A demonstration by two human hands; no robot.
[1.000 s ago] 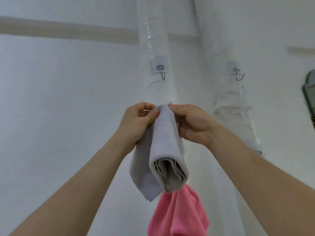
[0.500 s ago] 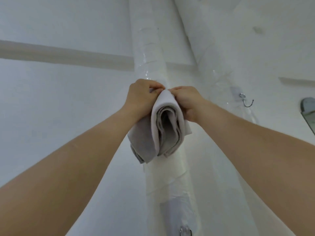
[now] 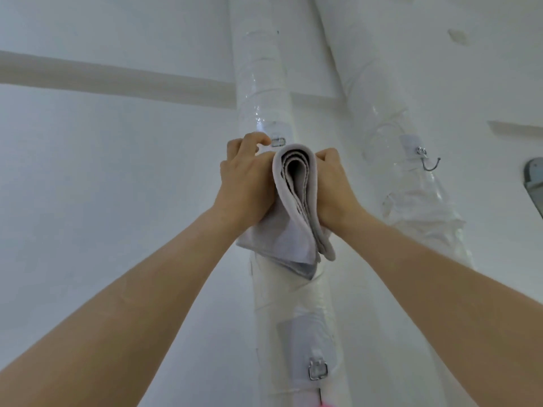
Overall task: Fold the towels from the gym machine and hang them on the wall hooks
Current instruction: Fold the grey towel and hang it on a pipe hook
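There is one view only, from a wide-angle camera on the person's head, tilted steeply upward along a white wall and the wrapped pipe [image 3: 264, 92] that rises through the middle of the frame. It sits close behind both raised forearms, which reach in from the lower corners to the left hand [image 3: 245, 186] and right hand [image 3: 335, 189] near the centre. The wide lens bends the pipe and the wall's horizontal ledge [image 3: 117, 77].
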